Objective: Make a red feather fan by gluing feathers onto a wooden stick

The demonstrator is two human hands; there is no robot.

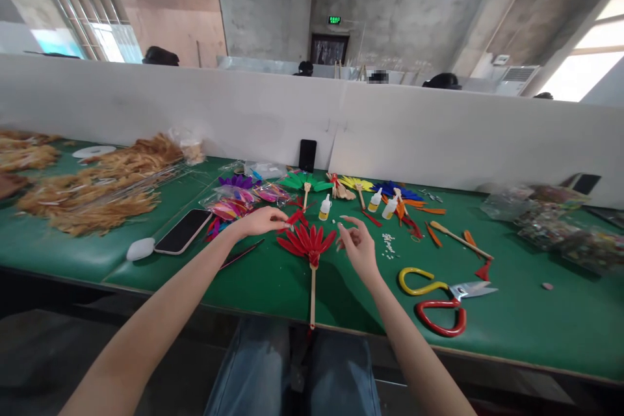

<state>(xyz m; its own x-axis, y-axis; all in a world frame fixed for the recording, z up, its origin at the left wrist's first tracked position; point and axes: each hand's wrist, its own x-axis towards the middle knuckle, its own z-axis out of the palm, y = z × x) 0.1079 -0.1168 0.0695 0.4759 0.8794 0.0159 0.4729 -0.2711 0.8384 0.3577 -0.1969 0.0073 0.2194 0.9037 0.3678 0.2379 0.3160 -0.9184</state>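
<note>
A red feather fan point(308, 244) lies on the green table, its wooden handle point(312, 296) toward the front edge. My left hand point(268, 220) is above the fan's upper left, fingertips together by a small red piece point(296, 217); whether they grip it is hard to make out. To the right of the red feathers hovers my right hand point(355, 244), fingers curled and apart, holding nothing visible. Small glue bottles point(324, 207) stand beyond the hands. White beads point(388, 244) are scattered right of my right hand.
Yellow-and-red scissors point(453, 292) lie at right, a phone point(184, 231) and tan feathers point(97, 185) at left. Green point(305, 182), yellow point(358, 183) and blue fans point(397, 191) lie behind. A white partition point(244, 104) borders the table; plastic bags point(570, 227) sit far right.
</note>
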